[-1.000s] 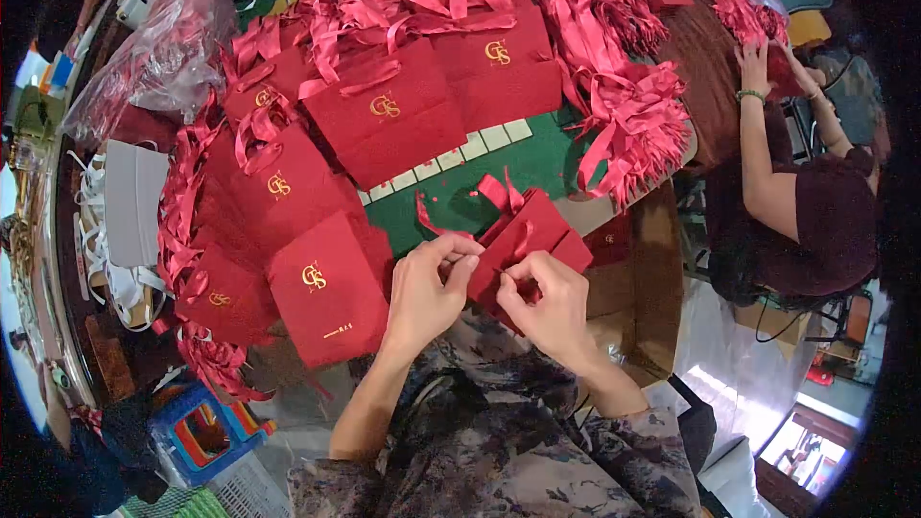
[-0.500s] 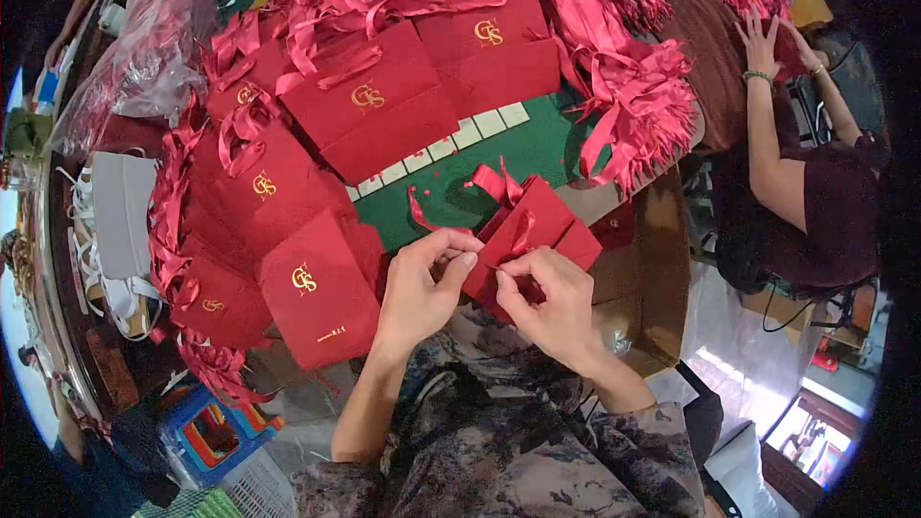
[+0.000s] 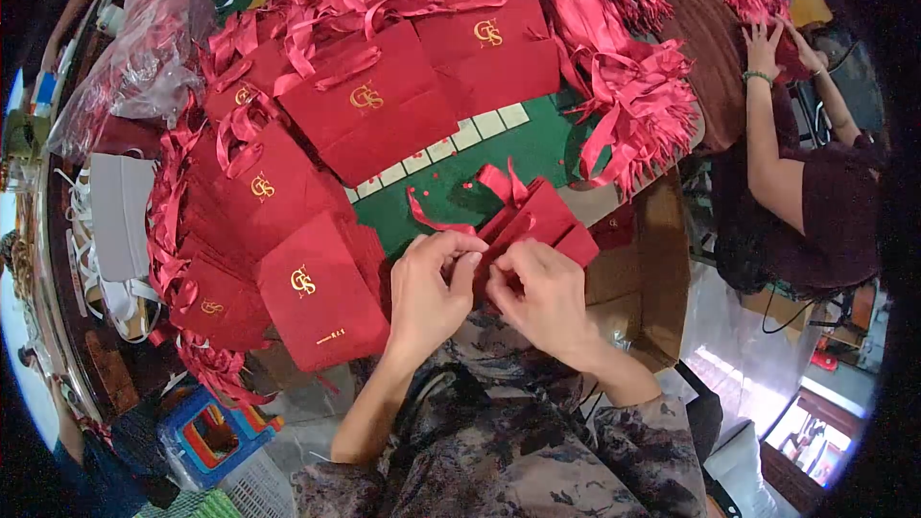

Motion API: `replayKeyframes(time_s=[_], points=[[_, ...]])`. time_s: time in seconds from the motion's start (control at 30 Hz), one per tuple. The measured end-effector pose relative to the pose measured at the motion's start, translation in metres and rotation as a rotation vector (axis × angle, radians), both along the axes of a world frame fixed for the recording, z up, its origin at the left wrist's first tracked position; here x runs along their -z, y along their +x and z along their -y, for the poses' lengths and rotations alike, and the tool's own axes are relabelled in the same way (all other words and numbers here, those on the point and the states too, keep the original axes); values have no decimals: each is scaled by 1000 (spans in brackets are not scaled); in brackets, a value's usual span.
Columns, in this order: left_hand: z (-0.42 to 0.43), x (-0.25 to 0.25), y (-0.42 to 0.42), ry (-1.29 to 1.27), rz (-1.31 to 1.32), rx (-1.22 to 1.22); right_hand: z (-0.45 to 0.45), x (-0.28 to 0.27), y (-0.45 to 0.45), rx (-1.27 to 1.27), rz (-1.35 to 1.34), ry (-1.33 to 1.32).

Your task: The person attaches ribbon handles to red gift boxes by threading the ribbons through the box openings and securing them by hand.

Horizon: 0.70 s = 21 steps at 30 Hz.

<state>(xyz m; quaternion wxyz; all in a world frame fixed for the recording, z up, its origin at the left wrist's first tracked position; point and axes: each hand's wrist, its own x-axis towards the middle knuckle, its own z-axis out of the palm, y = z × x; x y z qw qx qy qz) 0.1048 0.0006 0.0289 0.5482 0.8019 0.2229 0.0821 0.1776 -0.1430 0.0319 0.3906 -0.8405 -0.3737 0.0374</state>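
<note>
A small red paper bag (image 3: 549,216) with pink-red ribbon stands tilted at the front edge of the green mat (image 3: 446,194). My left hand (image 3: 432,283) is at its left side, thumb and forefinger pinched at the end of a ribbon (image 3: 432,221). Close beside it, my right hand (image 3: 539,293) is closed in a pinch over the bag's near side; what its fingertips hold is too small to make out. Left of my hands lies a stack of red bags (image 3: 321,297) with gold lettering.
More red bags (image 3: 369,101) with ribbons cover the table's far and left parts. A heap of ribbons (image 3: 638,115) lies right of the mat. An open cardboard box (image 3: 662,273) stands at the right. Another person's hands (image 3: 763,48) work at the far right.
The view has shifted slightly since the first frame. Over the last half second my right hand has moved a little left and up, nearer my left hand. The bag has tilted slightly.
</note>
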Motion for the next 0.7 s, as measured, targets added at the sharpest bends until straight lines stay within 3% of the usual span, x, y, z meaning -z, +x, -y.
replayKeyframes(time_s=[0.13,0.2,0.23,0.3,0.4,0.47,0.53,0.7], points=[[3,-6,2,199,48,23,0,-4,6,46,-271,35],[4,-10,3,169,10,23,0,0,7,70,-369,25],[4,-10,3,170,-2,25,0,1,7,70,-367,24],[4,-9,4,172,-15,29,-2,3,2,11,-35,74],[3,-5,4,210,34,31,-3,16,-3,4,169,35],[3,-3,3,238,72,32,-1,14,-1,26,82,70],[1,-4,4,168,54,30,3,11,3,46,-250,103],[-1,0,2,98,-37,75,10,20,5,72,39,101]])
